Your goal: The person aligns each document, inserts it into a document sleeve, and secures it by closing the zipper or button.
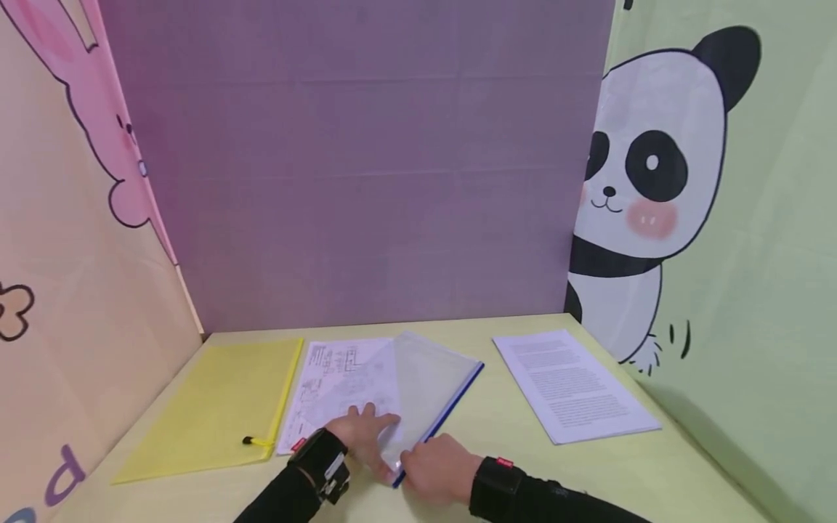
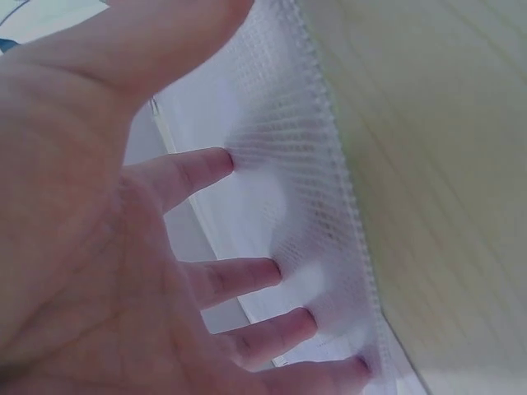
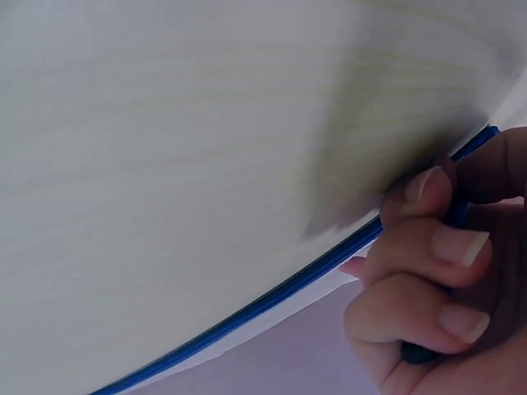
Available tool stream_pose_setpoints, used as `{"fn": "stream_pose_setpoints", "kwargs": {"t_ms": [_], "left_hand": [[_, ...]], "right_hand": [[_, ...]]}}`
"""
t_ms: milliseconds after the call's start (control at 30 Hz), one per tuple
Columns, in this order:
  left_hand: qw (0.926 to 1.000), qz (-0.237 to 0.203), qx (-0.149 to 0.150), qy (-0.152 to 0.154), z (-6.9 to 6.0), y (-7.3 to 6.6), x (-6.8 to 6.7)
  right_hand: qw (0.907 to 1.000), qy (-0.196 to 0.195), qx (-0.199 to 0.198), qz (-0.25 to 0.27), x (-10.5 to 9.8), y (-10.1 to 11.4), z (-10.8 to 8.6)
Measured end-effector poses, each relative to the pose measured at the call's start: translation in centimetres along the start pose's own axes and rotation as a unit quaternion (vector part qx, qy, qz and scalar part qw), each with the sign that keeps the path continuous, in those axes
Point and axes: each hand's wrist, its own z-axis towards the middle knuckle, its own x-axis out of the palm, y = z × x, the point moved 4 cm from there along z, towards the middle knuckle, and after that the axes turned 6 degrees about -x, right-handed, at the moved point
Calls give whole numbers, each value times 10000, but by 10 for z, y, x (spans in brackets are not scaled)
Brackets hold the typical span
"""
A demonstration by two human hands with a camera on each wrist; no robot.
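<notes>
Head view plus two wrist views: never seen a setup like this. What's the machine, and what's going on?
There's no machine: a person works with two bare hands. The head camera looks forward and down; each wrist camera looks at that hand's work.

On the table lie, from the left, a yellow pouch, a diagram sheet partly overlapped by a clear pouch, and printed pages.

The left hand is spread over the clear pouch; in its wrist picture, the fingers touch a mesh-like surface. The right hand holds the clear pouch at its blue zip edge; the right wrist picture shows that grip close up.
</notes>
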Motion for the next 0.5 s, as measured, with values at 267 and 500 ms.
{"fn": "stream_pose_setpoints", "kwargs": {"t_ms": [267, 500], "left_hand": [[9999, 49, -85, 133, 3, 1, 1], [9994, -193, -185, 230, 3, 1, 1]], "right_hand": [[9997, 40, -22, -236, -5, 0, -2], [9988, 429, 166, 181, -3, -4, 0]]}}
